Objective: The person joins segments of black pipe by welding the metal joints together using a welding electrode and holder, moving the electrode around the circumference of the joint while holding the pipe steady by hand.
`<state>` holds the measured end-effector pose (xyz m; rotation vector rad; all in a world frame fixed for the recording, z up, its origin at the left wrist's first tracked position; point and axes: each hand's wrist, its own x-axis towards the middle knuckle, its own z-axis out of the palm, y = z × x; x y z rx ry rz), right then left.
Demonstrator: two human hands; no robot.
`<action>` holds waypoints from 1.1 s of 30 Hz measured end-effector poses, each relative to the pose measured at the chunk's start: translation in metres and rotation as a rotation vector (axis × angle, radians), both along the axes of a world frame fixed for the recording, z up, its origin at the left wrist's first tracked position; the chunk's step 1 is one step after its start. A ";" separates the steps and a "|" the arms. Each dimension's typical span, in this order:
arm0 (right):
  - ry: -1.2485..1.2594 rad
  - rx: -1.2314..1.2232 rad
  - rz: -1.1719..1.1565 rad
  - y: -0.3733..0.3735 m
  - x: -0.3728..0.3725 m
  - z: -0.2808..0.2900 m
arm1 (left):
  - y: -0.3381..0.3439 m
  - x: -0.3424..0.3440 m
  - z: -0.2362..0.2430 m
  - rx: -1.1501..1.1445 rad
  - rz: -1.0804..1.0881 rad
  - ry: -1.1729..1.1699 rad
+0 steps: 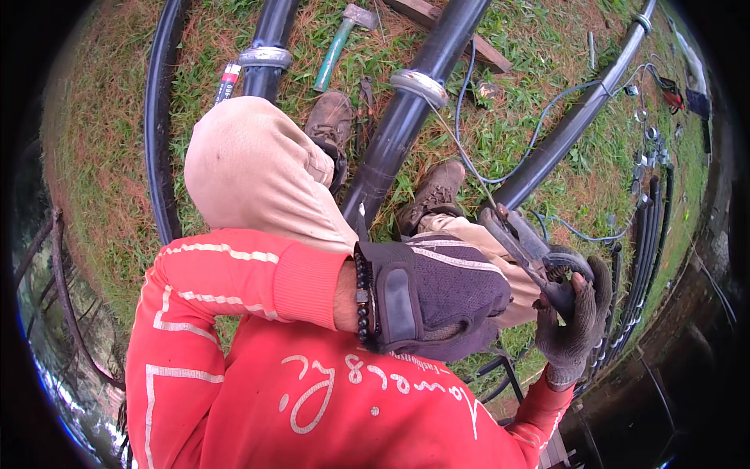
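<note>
to the right of the middle black pipe point(387, 148), in the head view, is the dark metal hand tool point(531, 248), in the gloved right hand point(569, 336). its long axis does not follow the pipe: it slants across the pipe's direction, with the narrow nose end nearer to the pipe and the round end farther away. from the right fingers, the body of the tool extends back toward the pipe. the right hand is the nearer one; its fingers are bent and closed around the far end, with the wrist below and the sleeve coming from the side away from the pipe.

the gloved left hand point(449, 285) reaches across the body, below the pipe's lower visible part, its back upward and its knuckles toward the tool. its fingers are hidden under the glove's back, so i cannot tell if they are open or gripping, nor if they touch the tool.

a thin wire point(448, 127) comes from the metal collar point(420, 86) on the pipe and seems to reach the nose. pliers point(366, 109) lie just left of the pipe, and a hammer point(336, 51) farther left.
</note>
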<state>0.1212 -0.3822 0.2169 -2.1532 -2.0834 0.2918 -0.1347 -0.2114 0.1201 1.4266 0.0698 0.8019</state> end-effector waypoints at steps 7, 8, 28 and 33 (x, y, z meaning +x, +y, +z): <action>0.011 -0.025 0.018 -0.005 -0.004 -0.015 | -0.027 0.012 -0.055 0.075 -0.343 0.486; 0.028 -0.044 0.006 -0.005 -0.004 -0.018 | -0.026 0.012 -0.054 0.038 -0.333 0.459; 0.003 -0.121 -0.046 0.001 -0.011 -0.035 | -0.022 0.009 -0.056 -0.154 -0.431 0.296; 0.034 -0.087 -0.030 -0.002 -0.009 -0.034 | -0.026 0.009 -0.052 -0.017 -0.351 0.393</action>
